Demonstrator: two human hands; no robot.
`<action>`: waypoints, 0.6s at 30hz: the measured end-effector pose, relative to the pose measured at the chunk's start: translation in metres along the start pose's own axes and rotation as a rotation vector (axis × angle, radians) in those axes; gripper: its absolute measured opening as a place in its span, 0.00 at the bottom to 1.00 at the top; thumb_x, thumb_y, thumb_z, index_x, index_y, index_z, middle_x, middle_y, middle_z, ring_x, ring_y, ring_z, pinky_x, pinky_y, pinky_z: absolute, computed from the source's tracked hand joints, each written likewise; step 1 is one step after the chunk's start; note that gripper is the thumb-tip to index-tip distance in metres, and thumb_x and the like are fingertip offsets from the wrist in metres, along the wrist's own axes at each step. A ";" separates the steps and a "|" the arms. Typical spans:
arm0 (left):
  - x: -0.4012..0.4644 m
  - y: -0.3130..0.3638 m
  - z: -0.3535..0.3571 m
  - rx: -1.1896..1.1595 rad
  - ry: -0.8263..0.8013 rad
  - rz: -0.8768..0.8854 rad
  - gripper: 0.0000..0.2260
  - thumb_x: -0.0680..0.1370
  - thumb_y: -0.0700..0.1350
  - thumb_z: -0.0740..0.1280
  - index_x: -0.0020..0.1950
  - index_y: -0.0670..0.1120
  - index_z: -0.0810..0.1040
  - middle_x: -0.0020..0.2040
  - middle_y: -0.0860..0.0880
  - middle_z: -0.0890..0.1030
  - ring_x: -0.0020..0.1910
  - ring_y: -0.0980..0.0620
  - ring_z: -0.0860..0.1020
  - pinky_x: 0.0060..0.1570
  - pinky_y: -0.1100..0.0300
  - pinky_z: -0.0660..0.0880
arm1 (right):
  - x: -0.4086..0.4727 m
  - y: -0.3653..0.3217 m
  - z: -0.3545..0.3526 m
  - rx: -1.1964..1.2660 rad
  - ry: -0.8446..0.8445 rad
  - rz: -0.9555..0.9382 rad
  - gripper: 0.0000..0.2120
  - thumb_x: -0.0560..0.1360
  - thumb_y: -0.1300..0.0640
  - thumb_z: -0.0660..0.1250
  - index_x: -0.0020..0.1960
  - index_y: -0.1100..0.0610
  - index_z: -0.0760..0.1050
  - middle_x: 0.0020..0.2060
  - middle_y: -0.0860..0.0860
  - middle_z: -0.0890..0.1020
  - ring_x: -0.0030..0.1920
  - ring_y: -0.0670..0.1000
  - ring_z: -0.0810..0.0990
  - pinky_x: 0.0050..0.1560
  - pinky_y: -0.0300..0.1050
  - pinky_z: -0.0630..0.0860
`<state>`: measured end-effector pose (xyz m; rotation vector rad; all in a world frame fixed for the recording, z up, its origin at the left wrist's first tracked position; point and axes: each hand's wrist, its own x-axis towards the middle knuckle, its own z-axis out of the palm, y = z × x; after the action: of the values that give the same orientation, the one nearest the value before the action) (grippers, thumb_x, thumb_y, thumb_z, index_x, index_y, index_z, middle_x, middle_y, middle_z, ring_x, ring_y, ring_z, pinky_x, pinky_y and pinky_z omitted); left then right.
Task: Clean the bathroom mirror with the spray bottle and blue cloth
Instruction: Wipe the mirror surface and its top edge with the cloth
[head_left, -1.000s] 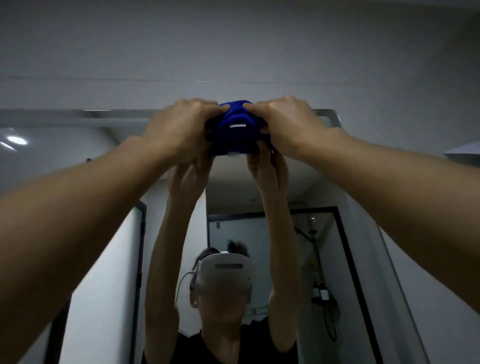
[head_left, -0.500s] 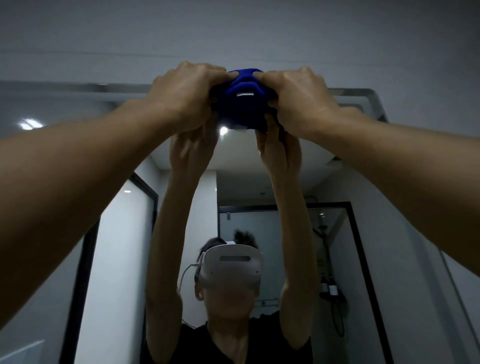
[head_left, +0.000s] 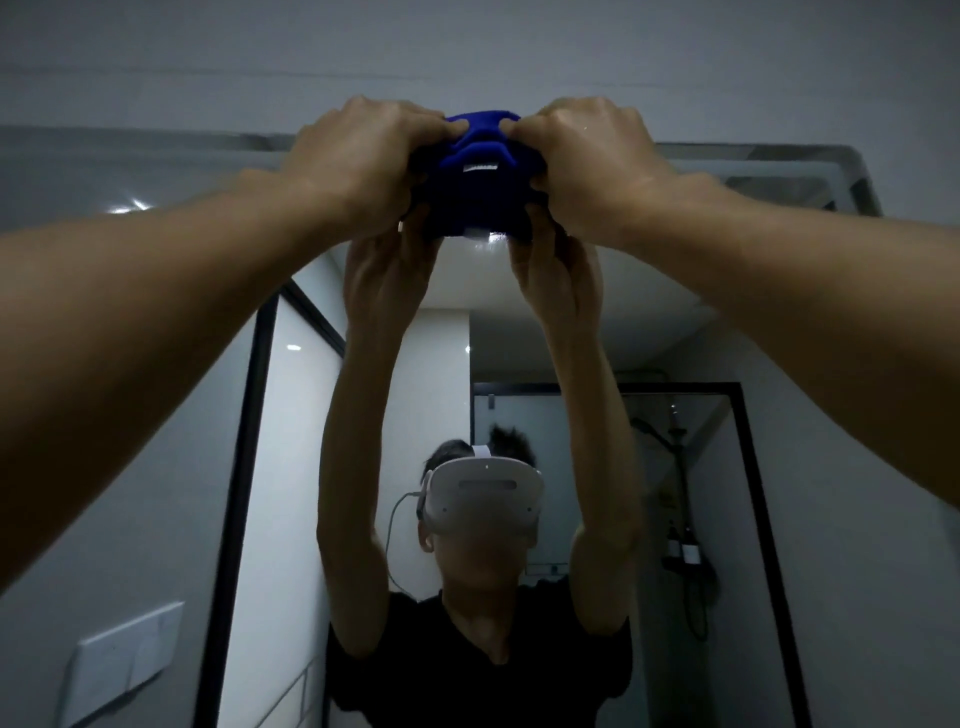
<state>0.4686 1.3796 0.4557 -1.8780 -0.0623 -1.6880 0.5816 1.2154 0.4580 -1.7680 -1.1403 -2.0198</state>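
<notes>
The bunched blue cloth (head_left: 480, 171), with a small white tag, is pressed against the top edge of the bathroom mirror (head_left: 156, 467). My left hand (head_left: 363, 161) grips its left side with curled fingers. My right hand (head_left: 592, 161) grips its right side the same way. Both arms reach up and forward. The mirror shows a person in a black shirt and white headset with raised arms. No spray bottle is in view.
The mirror's metal frame (head_left: 810, 161) runs along the top, rounding down at the upper right corner. A white wall (head_left: 467, 52) lies above it. Reflected are a black-framed shower door (head_left: 748, 519), bottles on a shelf and a white wall plate (head_left: 124, 660).
Both hands stay bunched on the cloth at the mirror's top edge. The view has shifted, so the hands and frame sit slightly differently in the picture and the mirror's right corner shows more.
</notes>
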 end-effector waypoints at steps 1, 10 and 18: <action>-0.004 0.002 0.000 -0.010 -0.001 0.002 0.21 0.81 0.40 0.61 0.75 0.48 0.67 0.70 0.41 0.73 0.65 0.37 0.74 0.62 0.44 0.71 | -0.002 0.000 -0.001 -0.007 -0.009 -0.005 0.19 0.79 0.58 0.67 0.69 0.55 0.72 0.58 0.60 0.78 0.57 0.62 0.76 0.54 0.53 0.71; -0.072 0.017 -0.006 -0.045 -0.103 0.098 0.23 0.79 0.48 0.60 0.74 0.46 0.66 0.71 0.39 0.70 0.69 0.36 0.68 0.61 0.40 0.71 | -0.063 -0.016 -0.009 0.088 -0.110 -0.066 0.17 0.81 0.55 0.65 0.68 0.56 0.72 0.63 0.61 0.74 0.64 0.61 0.72 0.61 0.54 0.70; -0.177 0.054 -0.026 -0.057 -0.254 0.111 0.25 0.77 0.49 0.62 0.75 0.48 0.68 0.74 0.39 0.68 0.68 0.34 0.68 0.56 0.39 0.72 | -0.169 -0.061 -0.006 0.167 -0.194 -0.105 0.20 0.80 0.53 0.65 0.71 0.57 0.69 0.67 0.61 0.72 0.67 0.62 0.68 0.64 0.57 0.69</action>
<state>0.4351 1.3866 0.2720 -2.0895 -0.0116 -1.3842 0.5812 1.1990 0.2789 -1.8857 -1.4421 -1.7771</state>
